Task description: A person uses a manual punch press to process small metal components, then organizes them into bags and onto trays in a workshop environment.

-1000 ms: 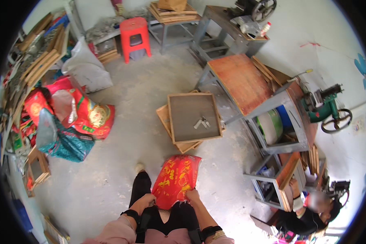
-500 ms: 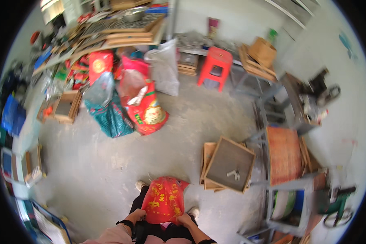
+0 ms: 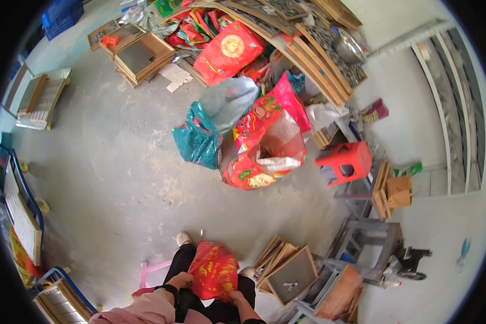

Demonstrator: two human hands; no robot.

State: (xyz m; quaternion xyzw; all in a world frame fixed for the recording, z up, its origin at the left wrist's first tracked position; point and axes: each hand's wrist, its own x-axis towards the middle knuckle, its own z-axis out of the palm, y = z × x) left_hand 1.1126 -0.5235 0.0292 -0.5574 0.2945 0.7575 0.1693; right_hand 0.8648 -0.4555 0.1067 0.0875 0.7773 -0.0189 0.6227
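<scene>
Head view: a crinkled, glossy red bag [image 3: 214, 270] with gold print is held near, over the lap, clamped by the left hand [image 3: 179, 281] and right hand [image 3: 236, 296] above rough grey concrete floor [image 3: 119, 178].

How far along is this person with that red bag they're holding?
Done: nothing clearly finished shows. In hand: both hands, left hand and right hand, grip the red bag by its lower edge, in front of the legs. Left: big red sacks and a teal bag stand open on the concrete floor, and stacked wooden frames lie beside the person's feet.
</scene>
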